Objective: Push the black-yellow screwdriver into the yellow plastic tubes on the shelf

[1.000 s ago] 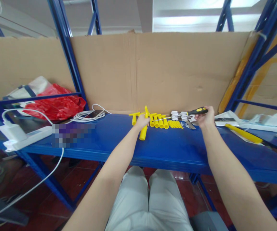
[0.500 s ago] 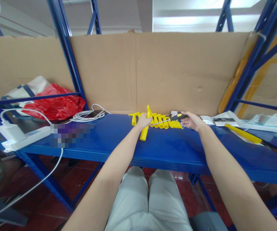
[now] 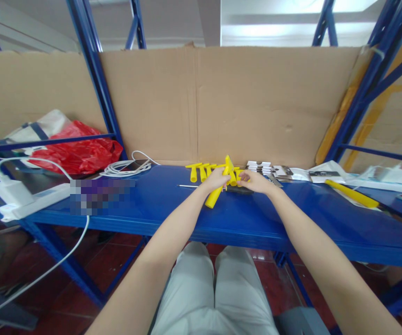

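My left hand [image 3: 218, 180] is closed around a yellow T-shaped plastic piece [image 3: 214, 197], which it holds tilted above the table. Close by on the right, my right hand [image 3: 255, 181] has its fingers bent in towards that piece. Whatever may be between those fingertips is too small to make out. Under both hands a screwdriver [image 3: 240, 190] lies on the blue table, its black handle to the right and its thin metal shaft to the left. Behind the hands, several similar yellow T-shaped pieces [image 3: 194, 174] stand in a row, partly hidden by my fingers.
Small white-and-black packets [image 3: 259, 166] are stacked right of the row. Farther right lies a yellow tubular piece [image 3: 352, 193]. On the left are a white power strip [image 3: 47, 200], a coiled white cable [image 3: 122, 168] and a red plastic bag [image 3: 82, 149]. A cardboard panel [image 3: 256, 102] backs the table.
My right hand has let go of the screwdriver, now lying on the table, and has moved left towards my left hand. The held yellow piece has tilted more to the right at its top.
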Motion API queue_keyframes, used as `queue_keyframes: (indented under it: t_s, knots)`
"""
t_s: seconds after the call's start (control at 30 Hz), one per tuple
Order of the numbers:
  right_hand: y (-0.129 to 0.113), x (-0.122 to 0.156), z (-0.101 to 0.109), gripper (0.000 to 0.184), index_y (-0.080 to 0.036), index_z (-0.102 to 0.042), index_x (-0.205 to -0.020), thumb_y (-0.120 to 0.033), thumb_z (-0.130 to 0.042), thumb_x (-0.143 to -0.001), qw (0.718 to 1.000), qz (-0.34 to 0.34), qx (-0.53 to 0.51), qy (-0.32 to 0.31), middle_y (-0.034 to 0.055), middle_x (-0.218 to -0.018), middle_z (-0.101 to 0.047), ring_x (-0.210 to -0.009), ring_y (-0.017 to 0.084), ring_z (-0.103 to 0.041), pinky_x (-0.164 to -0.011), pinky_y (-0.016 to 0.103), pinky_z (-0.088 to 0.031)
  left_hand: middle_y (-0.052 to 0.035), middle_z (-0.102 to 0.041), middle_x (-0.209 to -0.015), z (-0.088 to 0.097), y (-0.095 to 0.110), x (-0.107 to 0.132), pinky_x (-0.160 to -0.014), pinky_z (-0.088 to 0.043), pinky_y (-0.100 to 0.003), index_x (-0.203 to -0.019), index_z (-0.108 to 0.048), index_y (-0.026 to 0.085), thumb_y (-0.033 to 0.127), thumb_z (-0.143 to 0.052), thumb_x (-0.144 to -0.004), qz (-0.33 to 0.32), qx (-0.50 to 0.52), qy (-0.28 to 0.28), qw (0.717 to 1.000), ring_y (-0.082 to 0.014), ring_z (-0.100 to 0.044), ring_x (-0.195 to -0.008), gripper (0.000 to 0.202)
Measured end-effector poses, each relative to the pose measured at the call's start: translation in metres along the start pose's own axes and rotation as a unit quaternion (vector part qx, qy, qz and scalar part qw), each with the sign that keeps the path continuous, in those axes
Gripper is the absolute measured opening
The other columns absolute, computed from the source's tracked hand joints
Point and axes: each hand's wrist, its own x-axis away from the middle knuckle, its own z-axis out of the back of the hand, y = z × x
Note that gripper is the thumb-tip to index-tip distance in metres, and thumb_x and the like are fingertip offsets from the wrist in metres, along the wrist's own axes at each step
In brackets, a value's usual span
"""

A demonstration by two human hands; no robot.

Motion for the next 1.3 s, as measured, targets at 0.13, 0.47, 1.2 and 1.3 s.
queue_keyframes:
  t_s: [0.13, 0.47, 1.2, 1.3]
  knots:
    - [-0.007, -0.002, -0.002, 0.009, -0.019, -0.064, -0.087, -0.017, -0.065, -0.078, 0.997, 0.01, 0.008, 0.081, 0.0075, -0.086, -0.072, -0.074, 0.018, -0.065, -0.073, 0.031, -0.051, 0.0069, -0.048, -0.044, -0.003, -0.002, -0.001, -0.042, -0.041, -0.019, -0.081, -0.056, 0.016, 0.004, -0.046, -0.076, -0.019, -0.002, -0.034, 0.999, -0.0103, -0.049, -0.038, 0.015]
    - [-0.009, -0.001, -0.002, 0.004, -0.022, -0.06, -0.077, -0.02, -0.059, -0.08, 0.993, 0.019, 0.006, 0.117, 0.0038, -0.077, -0.069, -0.072, 0.018, -0.063, -0.072, 0.03, -0.05, 0.006, -0.05, -0.044, -0.005, -0.005, -0.002, -0.041, -0.042, -0.02, -0.08, -0.055, 0.017, 0.008, -0.049, -0.075, -0.026, 0.0, -0.068, 0.997, -0.011, -0.05, -0.037, 0.012]
    - [-0.014, 0.001, -0.002, 0.006, -0.023, -0.053, -0.07, -0.018, -0.054, -0.075, 0.993, 0.021, 0.008, 0.117, 0.0012, -0.066, -0.062, -0.065, 0.017, -0.06, -0.064, 0.028, -0.046, 0.0056, -0.05, -0.045, -0.006, -0.004, -0.001, -0.042, -0.043, -0.02, -0.079, -0.056, 0.017, 0.007, -0.051, -0.075, -0.021, -0.011, -0.079, 0.997, -0.0108, -0.05, -0.037, 0.012]
    - [-0.015, 0.0, -0.002, 0.007, -0.023, -0.053, -0.07, -0.017, -0.054, -0.074, 0.993, 0.015, 0.01, 0.114, 0.0016, -0.067, -0.063, -0.065, 0.017, -0.059, -0.066, 0.028, -0.047, 0.0055, -0.05, -0.046, -0.005, -0.005, -0.002, -0.042, -0.043, -0.021, -0.078, -0.056, 0.017, 0.007, -0.05, -0.075, -0.019, -0.018, -0.072, 0.997, -0.011, -0.05, -0.037, 0.012]
